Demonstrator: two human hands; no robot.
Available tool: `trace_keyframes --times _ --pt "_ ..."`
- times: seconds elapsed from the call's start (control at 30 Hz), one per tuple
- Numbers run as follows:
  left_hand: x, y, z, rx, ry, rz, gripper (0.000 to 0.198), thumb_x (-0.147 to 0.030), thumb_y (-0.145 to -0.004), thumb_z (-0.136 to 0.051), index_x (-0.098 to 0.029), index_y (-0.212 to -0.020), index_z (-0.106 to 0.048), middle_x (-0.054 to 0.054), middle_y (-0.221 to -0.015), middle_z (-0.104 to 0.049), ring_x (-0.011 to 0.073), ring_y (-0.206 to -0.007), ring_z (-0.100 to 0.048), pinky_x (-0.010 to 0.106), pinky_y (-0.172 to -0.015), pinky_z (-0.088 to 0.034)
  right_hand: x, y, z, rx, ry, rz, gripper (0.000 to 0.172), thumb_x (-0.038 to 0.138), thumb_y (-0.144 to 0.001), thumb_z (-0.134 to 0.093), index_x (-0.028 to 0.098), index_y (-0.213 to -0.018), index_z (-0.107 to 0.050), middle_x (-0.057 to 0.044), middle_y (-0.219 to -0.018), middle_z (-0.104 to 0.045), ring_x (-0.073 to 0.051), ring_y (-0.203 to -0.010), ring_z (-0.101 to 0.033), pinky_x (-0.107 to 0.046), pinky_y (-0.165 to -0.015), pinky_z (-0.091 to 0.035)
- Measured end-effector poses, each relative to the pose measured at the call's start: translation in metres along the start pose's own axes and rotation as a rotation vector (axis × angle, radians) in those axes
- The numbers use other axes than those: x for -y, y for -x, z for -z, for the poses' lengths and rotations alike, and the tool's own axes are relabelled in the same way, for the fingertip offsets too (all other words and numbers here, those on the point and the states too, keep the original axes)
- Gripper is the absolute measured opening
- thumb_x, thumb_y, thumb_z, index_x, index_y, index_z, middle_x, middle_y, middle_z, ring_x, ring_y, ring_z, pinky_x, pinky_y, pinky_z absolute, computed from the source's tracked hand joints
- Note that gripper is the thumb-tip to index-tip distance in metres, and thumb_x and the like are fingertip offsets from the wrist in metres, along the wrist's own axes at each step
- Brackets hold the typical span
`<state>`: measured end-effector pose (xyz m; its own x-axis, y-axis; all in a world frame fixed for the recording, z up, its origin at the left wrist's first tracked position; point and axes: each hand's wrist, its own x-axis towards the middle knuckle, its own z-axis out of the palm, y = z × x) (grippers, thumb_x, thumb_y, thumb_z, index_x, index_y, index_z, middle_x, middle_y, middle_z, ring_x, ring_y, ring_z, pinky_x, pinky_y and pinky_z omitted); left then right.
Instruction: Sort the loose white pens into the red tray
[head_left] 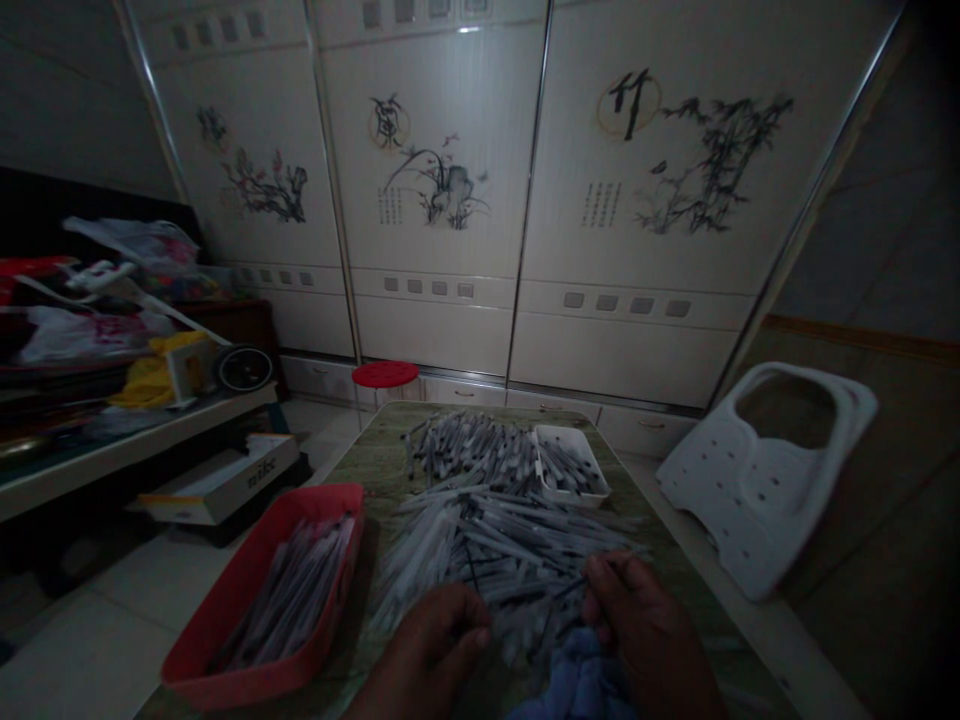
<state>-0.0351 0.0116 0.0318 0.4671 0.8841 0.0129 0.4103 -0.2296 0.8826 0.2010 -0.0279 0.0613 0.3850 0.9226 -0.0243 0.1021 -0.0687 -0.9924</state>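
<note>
Head view: dark thin rod point(571, 588) is pinched in the right grip point(646, 622), long axis running leftward, free end toward the left grip point(439, 640). Left grip curled, second dark rod point(472, 566) at its fingertips; can't tell if held. Pile of pen-like tubes point(517, 540) lies just beyond both, on the desk point(375, 455). Red basin point(247, 686) left, white tray point(571, 497) at far right. Blue cloth point(577, 680) by right grip, cut off below. Dim; rod ends unclear.
</note>
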Motion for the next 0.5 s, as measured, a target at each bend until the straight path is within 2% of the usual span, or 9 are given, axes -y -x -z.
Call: trace_keyframes --times 0.13,0.2,0.3,0.5 --pt "-0.002 -0.002 -0.003 0.066 0.168 0.028 0.015 -0.033 -0.091 -0.056 -0.019 -0.088 -0.059 0.0 -0.083 -0.056 0.0185 -0.081 -0.051 0.029 -0.073 -0.039 0.001 0.005 -0.01 0.059 -0.008 0.006 0.052 0.072 -0.084 -0.064 0.021 -0.076 -0.063 0.006 -0.053 -0.055 -0.01 -0.047 -0.043 -0.022 -0.048 -0.035" --pt "-0.004 -0.002 -0.002 0.075 0.215 0.05 0.016 -0.034 -0.09 -0.056 -0.019 -0.088 -0.058 -0.001 -0.081 -0.053 0.0175 -0.079 -0.048 0.028 -0.072 -0.038 0.002 0.005 -0.01 0.059 -0.023 0.0 0.053 0.072 -0.085 -0.061 0.02 -0.092 -0.068 0.005 -0.056 -0.06 -0.012 -0.048 -0.046 -0.023 -0.048 -0.036" --pt "-0.006 -0.002 -0.001 0.066 0.227 0.074 0.013 -0.032 -0.089 -0.056 -0.019 -0.087 -0.057 -0.002 -0.08 -0.051 0.0172 -0.079 -0.046 0.029 -0.072 -0.036 0.001 0.004 -0.005 0.039 -0.09 0.019 0.059 0.072 -0.09 -0.056 0.021 -0.117 -0.065 0.003 -0.067 -0.067 -0.014 -0.054 -0.053 -0.024 -0.051 -0.042" --pt "0.001 -0.002 -0.002 0.08 0.285 0.044 0.018 -0.036 -0.09 -0.059 -0.019 -0.086 -0.056 -0.003 -0.08 -0.049 0.0164 -0.078 -0.044 0.028 -0.071 -0.035 -0.01 0.002 -0.006 0.082 -0.057 0.062 0.05 0.067 -0.09 -0.06 0.021 -0.106 -0.069 0.0 -0.075 -0.069 -0.016 -0.062 -0.059 -0.026 -0.057 -0.046"
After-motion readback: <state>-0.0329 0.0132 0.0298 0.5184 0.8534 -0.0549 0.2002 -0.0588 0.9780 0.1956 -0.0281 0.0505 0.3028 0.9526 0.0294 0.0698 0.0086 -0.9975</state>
